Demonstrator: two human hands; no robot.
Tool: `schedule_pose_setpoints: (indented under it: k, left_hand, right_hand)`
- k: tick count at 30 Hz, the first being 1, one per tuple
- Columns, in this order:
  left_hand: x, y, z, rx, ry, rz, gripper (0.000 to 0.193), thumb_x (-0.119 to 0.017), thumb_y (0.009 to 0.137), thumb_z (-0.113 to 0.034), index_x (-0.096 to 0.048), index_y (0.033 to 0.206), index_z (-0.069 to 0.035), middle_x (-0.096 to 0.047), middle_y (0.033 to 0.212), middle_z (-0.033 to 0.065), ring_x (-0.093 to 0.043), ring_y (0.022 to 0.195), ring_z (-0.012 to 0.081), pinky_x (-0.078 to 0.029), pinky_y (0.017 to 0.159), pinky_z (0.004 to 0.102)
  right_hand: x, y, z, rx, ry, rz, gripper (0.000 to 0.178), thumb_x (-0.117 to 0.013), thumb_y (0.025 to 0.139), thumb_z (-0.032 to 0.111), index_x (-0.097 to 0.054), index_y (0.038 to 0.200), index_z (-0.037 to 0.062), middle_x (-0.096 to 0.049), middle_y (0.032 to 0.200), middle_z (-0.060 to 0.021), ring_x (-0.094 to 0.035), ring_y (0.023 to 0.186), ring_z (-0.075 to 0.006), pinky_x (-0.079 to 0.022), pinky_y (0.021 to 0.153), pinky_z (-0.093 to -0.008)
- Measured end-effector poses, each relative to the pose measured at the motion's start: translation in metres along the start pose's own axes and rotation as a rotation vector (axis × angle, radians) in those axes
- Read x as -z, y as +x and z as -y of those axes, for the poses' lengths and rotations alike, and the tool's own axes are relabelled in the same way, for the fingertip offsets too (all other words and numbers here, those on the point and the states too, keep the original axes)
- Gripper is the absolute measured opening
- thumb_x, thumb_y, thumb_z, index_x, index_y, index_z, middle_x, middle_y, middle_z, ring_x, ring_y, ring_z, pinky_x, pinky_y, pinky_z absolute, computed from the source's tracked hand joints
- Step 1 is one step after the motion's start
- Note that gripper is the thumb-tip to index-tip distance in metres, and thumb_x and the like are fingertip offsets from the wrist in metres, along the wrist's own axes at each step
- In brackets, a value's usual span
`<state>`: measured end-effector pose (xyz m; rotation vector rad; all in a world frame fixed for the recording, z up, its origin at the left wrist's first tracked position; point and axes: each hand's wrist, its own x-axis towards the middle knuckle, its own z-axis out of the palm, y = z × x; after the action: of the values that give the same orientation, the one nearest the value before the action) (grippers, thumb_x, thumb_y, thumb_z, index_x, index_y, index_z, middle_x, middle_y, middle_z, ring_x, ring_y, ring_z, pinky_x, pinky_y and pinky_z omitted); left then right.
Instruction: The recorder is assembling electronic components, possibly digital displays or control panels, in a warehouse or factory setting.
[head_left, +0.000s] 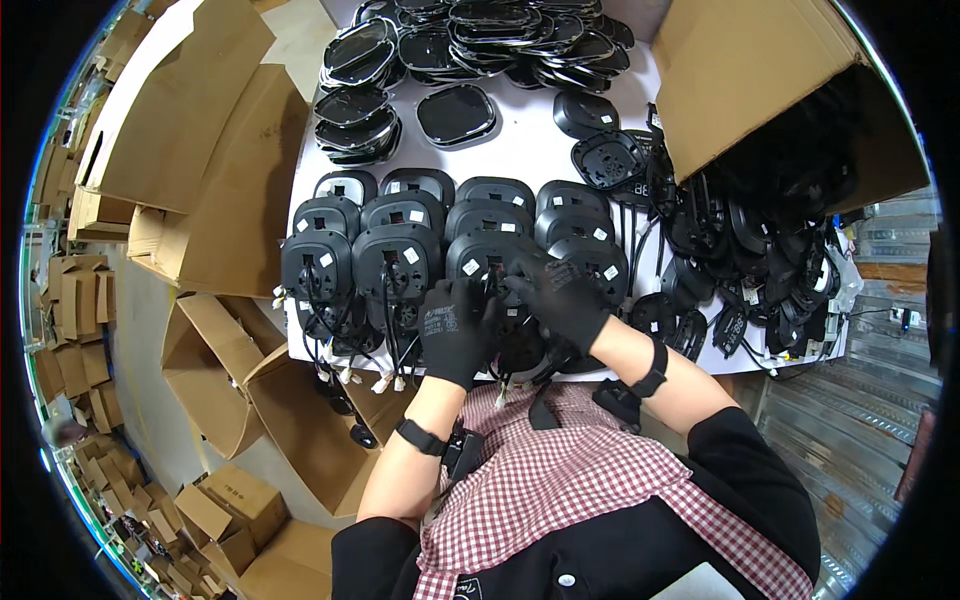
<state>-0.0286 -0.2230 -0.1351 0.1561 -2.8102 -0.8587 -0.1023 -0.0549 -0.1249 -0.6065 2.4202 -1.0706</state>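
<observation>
The left hand (453, 328) and the right hand (567, 300) are at a black case (488, 250) in the middle of the frame, on a white desk (525, 135). I cannot tell if their fingers (521, 287) grip anything.

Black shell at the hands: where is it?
The shell is near the head view's middle, at the fingertips of the left hand and right hand, right of another shell.
</observation>
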Motion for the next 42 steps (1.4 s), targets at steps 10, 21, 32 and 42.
schedule_pose_setpoints:
  k: [10, 21, 32, 42]
  left_hand:
    - [-0.007, 0.004, 0.02, -0.009, -0.153, 0.045, 0.017, -0.068, 0.081, -0.019, -0.06, 0.089, -0.006, -0.059, 0.086, 0.0158, -0.059, 0.082, 0.0356, -0.046, 0.069, 0.0468]
    - [-0.007, 0.002, 0.021, 0.008, -0.205, 0.039, 0.016, -0.07, 0.081, -0.012, -0.063, 0.094, -0.004, -0.06, 0.088, 0.0159, -0.061, 0.082, 0.0351, -0.048, 0.07, 0.0435]
    - [-0.014, -0.001, 0.028, -0.071, -0.133, 0.023, 0.018, -0.067, 0.08, -0.01, -0.062, 0.097, -0.006, -0.059, 0.086, 0.0168, -0.058, 0.079, 0.0381, -0.045, 0.068, 0.0472]
    - [-0.005, -0.008, 0.023, 0.135, -0.367, -0.042, 0.022, -0.071, 0.078, -0.015, -0.065, 0.096, -0.005, -0.063, 0.091, 0.0152, -0.061, 0.087, 0.0342, -0.048, 0.074, 0.0433]
  right_hand:
    - [-0.02, 0.015, -0.01, 0.178, -0.154, -0.14, 0.026, -0.051, 0.094, 0.026, -0.055, 0.107, 0.0035, -0.063, 0.092, -0.0224, -0.063, 0.085, -0.0396, -0.05, 0.073, -0.0475]
    - [-0.022, 0.024, -0.011, 0.127, -0.238, -0.005, 0.033, -0.051, 0.095, 0.033, -0.057, 0.109, 0.0033, -0.062, 0.101, -0.0209, -0.062, 0.094, -0.038, -0.049, 0.079, -0.0472]
    - [-0.021, 0.026, -0.016, 0.232, -0.434, 0.011, 0.035, -0.056, 0.089, 0.024, -0.057, 0.118, 0.0052, -0.06, 0.115, -0.0183, -0.052, 0.117, -0.0347, -0.047, 0.095, -0.0443]
    - [-0.012, 0.022, -0.019, -0.215, 0.887, 0.254, 0.036, -0.048, 0.098, 0.024, -0.053, 0.124, -0.0002, -0.06, 0.117, -0.0178, -0.057, 0.112, -0.0282, -0.048, 0.094, -0.0384]
